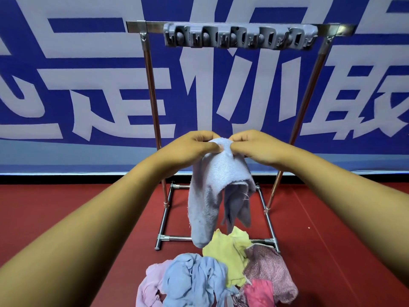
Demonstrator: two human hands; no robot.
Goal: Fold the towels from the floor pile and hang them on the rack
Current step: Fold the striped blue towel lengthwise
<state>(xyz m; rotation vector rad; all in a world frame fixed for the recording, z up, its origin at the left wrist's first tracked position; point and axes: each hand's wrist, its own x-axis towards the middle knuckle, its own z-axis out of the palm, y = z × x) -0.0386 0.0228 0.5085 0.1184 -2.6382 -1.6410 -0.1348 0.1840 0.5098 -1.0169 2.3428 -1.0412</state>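
Pinching a fuzzy lavender terry towel (212,185) at its top, left hand (194,149) and right hand (259,147) dangle it before the chrome rack (152,89), crumpled towels (221,273) heaped on red floor (88,207).

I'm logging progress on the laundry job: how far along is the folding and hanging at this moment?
Nothing looks done: the metal rack's top bar carries only a grey clip strip, no towels. In hand: the left hand and right hand pinch a pale blue terry towel, hanging unfolded. Left: the floor pile of yellow, blue, pink and mauve cloths.
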